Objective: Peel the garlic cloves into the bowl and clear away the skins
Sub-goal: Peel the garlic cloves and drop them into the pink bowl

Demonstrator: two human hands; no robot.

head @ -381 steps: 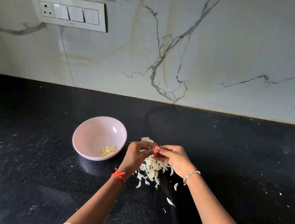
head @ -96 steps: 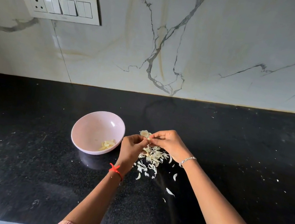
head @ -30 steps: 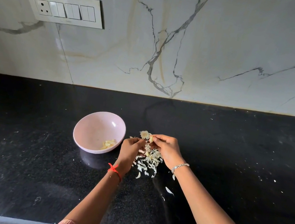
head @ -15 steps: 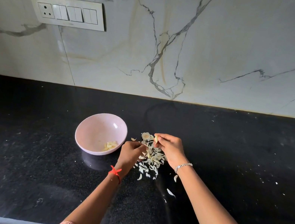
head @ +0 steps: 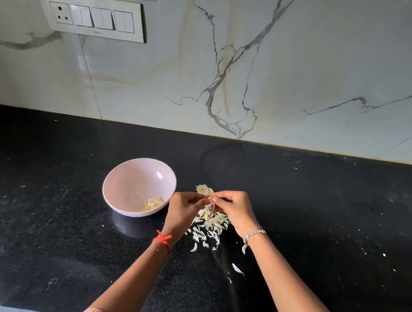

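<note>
A pale pink bowl (head: 124,177) stands on the black counter with a few peeled garlic cloves (head: 152,203) at its near right side. Just right of the bowl, my left hand (head: 182,211) and my right hand (head: 234,209) meet fingertip to fingertip, both pinching one small garlic clove (head: 210,199) with a strip of skin hanging from it. Beneath the hands lies a heap of papery skins (head: 210,225). A garlic root end (head: 203,189) sits just behind the fingers.
Loose skin flakes (head: 237,268) lie scattered toward the counter's near edge. The black counter (head: 36,222) stretches wide to both sides, backed by a marble wall with a switch panel (head: 92,16) at upper left.
My hands, apart half a second ago with the right holding the clove, have come together on it. The bowl and skin heap have not moved.
</note>
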